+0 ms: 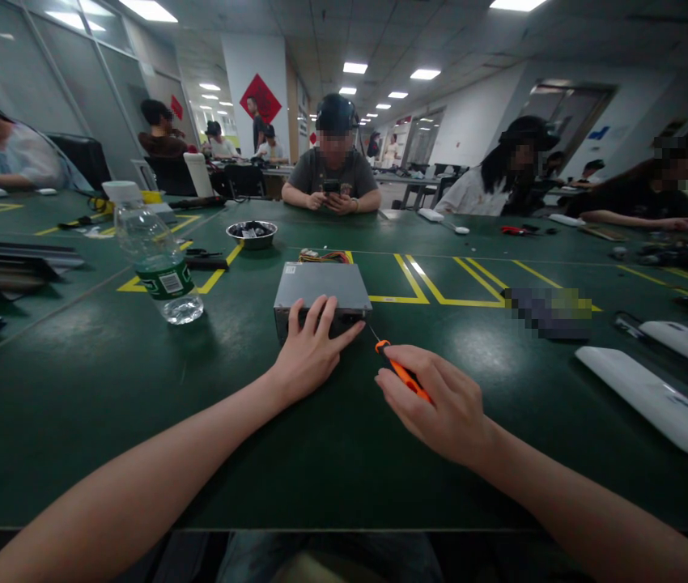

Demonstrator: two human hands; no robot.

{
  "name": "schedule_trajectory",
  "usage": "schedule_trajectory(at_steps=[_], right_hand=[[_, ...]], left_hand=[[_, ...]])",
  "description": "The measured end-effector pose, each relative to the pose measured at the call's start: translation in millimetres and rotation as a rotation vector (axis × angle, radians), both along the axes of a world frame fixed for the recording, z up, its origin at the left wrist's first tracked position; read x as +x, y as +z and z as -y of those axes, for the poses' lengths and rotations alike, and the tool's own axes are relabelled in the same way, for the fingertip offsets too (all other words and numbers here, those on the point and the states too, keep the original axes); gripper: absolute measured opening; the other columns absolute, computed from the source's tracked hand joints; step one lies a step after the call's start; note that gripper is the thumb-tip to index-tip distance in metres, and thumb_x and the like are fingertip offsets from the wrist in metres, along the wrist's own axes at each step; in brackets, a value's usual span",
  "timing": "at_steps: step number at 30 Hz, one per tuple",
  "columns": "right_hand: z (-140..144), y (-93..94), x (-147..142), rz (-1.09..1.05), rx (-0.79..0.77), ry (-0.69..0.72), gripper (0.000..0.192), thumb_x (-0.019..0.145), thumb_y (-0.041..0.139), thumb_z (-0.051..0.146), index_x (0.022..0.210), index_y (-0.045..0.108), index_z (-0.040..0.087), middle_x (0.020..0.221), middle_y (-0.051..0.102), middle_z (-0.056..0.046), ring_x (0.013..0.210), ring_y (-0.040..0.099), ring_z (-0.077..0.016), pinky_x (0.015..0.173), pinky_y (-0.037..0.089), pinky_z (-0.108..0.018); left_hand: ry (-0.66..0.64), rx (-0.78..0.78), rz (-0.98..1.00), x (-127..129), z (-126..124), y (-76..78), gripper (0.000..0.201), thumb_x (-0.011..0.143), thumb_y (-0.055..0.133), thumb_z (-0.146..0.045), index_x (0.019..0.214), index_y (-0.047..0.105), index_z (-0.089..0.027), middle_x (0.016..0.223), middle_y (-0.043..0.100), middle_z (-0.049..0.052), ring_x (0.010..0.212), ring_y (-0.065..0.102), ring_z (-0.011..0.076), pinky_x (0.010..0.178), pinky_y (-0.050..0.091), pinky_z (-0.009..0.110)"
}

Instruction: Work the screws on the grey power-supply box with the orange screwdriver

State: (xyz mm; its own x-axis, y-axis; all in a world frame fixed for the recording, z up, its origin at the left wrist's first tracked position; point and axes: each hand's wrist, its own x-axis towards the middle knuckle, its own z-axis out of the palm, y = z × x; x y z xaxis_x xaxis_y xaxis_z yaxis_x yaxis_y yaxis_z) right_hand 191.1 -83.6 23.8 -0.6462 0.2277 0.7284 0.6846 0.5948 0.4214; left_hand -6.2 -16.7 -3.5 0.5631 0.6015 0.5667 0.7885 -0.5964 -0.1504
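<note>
- The left hand (311,346) lies flat with its fingers spread over the near edge of a grey rectangular metal box (322,289), fingertips on the box's top and near face; it presses on the box and grips nothing.
- The grey metal box sits on the dark green table top (107,389), in the middle, a little way in from the near edge, with a bundle of yellow and red wires (324,257) showing at its far side.
- The right hand (438,405) is closed around the orange handle of a slim screwdriver (401,370); the thin dark shaft points far and left, its tip just beside the box's near right corner. Whether the tip touches the box cannot be told.
- To the left of the box stands a clear plastic water bottle with a green label (159,263), upright, well apart from both hands.
- Beyond the box, far left of it, rests a round shiny metal bowl (252,233) holding small dark parts.
- Yellow tape lines (441,291) mark out boxes on the table to the right of the metal box.
- At the right, near the table's edge, lie long white plastic covers (653,401).
- On the far side sits a person in a grey shirt (333,174), both hands together on a small dark object; other people sit along the left and right sides.
</note>
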Motion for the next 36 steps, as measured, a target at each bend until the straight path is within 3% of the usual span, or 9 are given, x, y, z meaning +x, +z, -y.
schedule_trajectory(at_steps=[4, 10, 16, 21, 26, 36], right_hand=[[1.4, -1.9, -4.3, 0.026, -0.004, 0.001, 0.027, 0.077, 0.057, 0.012, 0.103, 0.051, 0.017, 0.103, 0.061, -0.015, 0.098, 0.060, -0.0215, 0.072, 0.052, -0.026], [0.1, -0.8, 3.5, 0.018, 0.040, -0.038, 0.030, 0.077, 0.061, 0.017, 0.106, 0.053, 0.021, 0.096, 0.065, -0.008, 0.091, 0.063, -0.0164, 0.071, 0.051, -0.022], [2.1, -1.4, -2.5, 0.038, -0.041, -0.001, 0.028, 0.077, 0.058, 0.014, 0.104, 0.052, 0.019, 0.107, 0.060, -0.014, 0.104, 0.057, -0.0232, 0.076, 0.052, -0.030], [2.3, 1.4, -2.7, 0.057, 0.029, 0.003, 0.028, 0.078, 0.058, 0.013, 0.105, 0.052, 0.017, 0.099, 0.064, -0.013, 0.096, 0.061, -0.0194, 0.073, 0.052, -0.024], [-1.8, -2.0, 4.5, 0.016, 0.002, 0.012, 0.025, 0.078, 0.058, 0.013, 0.102, 0.053, 0.019, 0.100, 0.065, -0.011, 0.095, 0.062, -0.0179, 0.075, 0.052, -0.026], [-4.1, -6.2, 6.3, 0.006, -0.053, 0.046, 0.026, 0.077, 0.057, 0.012, 0.102, 0.052, 0.018, 0.102, 0.063, -0.012, 0.100, 0.060, -0.0203, 0.075, 0.052, -0.029]], left_hand=[[0.002, -0.004, -0.017, 0.8, 0.9, 0.4, 0.057, 0.077, 0.055, -0.019, 0.131, 0.039, -0.032, 0.138, 0.030, 0.014, 0.128, 0.023, 0.0359, 0.101, 0.015, 0.059], [0.041, 0.019, -0.046, 3.6, 1.4, -2.3, 0.057, 0.078, 0.056, -0.022, 0.131, 0.038, -0.032, 0.138, 0.030, 0.015, 0.129, 0.023, 0.0362, 0.101, 0.015, 0.060], [0.057, 0.030, -0.068, 4.6, 2.5, -0.4, 0.058, 0.077, 0.056, -0.023, 0.132, 0.037, -0.032, 0.138, 0.030, 0.015, 0.129, 0.023, 0.0357, 0.101, 0.016, 0.059], [0.056, 0.023, -0.061, 5.5, 3.0, -1.0, 0.060, 0.077, 0.058, -0.025, 0.132, 0.037, -0.032, 0.138, 0.030, 0.014, 0.129, 0.022, 0.0354, 0.101, 0.015, 0.059], [0.036, 0.018, -0.037, 4.0, 1.7, -2.5, 0.059, 0.076, 0.058, -0.021, 0.131, 0.038, -0.032, 0.139, 0.029, 0.014, 0.130, 0.021, 0.0355, 0.101, 0.014, 0.060], [-0.018, -0.008, 0.067, 0.7, 1.9, -3.4, 0.039, 0.079, 0.052, -0.022, 0.118, 0.052, -0.022, 0.139, 0.029, 0.016, 0.131, 0.021, 0.0326, 0.105, 0.010, 0.057]])
